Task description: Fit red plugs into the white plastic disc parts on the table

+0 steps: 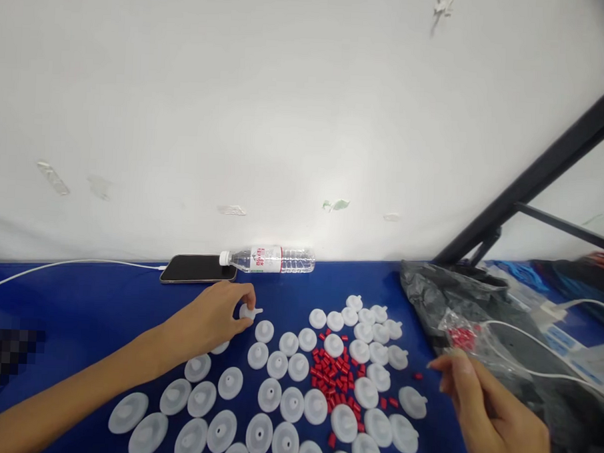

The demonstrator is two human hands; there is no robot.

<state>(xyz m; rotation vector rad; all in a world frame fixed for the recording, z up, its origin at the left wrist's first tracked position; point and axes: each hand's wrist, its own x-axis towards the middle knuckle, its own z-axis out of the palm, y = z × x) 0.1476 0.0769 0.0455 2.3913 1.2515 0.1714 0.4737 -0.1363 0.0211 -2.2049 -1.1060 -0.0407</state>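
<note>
My left hand (pixel 218 320) pinches a small white plastic cap with a thin spout (pixel 248 311) between thumb and fingers, just above the blue surface. Below and right of it lie many round white caps (pixel 277 364), some with a hole showing in the middle. Among them is a scattered pile of short red tubes (pixel 333 375). On the right, my right hand (pixel 489 408) is closed, thumb against fingers; whatever they hold, if anything, is hidden. One loose red tube (pixel 418 376) lies close to its fingertips.
A clear plastic bottle (pixel 298 260) lies along the wall, its neck over a black phone (pixel 195 269) with a white cable. At the right, a black plastic bag (pixel 429 295) and a small clear bag of red pieces (pixel 462 337) lie beside a dark metal frame (pixel 540 160).
</note>
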